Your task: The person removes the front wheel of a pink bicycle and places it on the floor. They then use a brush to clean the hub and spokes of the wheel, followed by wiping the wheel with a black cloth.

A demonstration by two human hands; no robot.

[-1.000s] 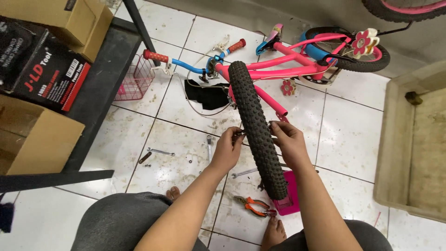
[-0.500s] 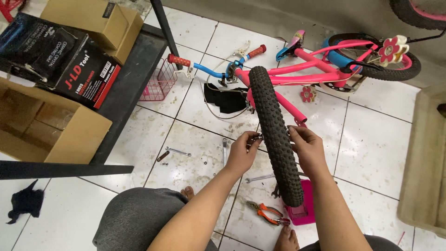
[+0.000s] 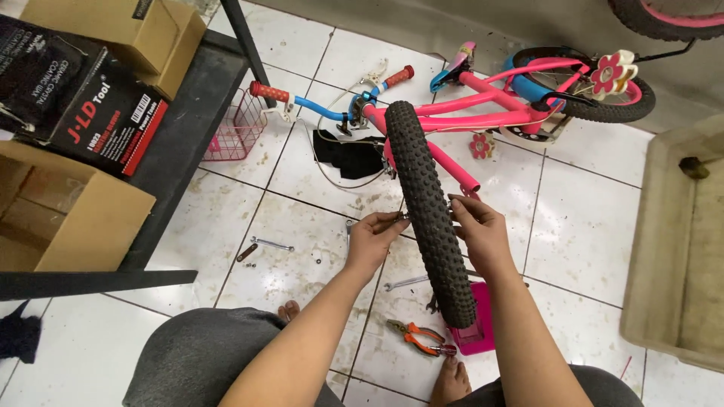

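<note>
Hands (image 3: 426, 230) flank black tyre (image 3: 430, 218); red-black box (image 3: 102, 120) far left shelf.

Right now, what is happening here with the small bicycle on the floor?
A seated person holds both sides of the black front tyre of a pink bicycle lying on the tiled floor. The left hand and right hand pinch at the axle. Orange pliers and a spanner lie nearby.

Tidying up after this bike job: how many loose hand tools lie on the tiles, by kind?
Wrenches: 2, one left of the left hand, one beside the front tyre
Orange-handled pliers: 1
Total: 3
</note>
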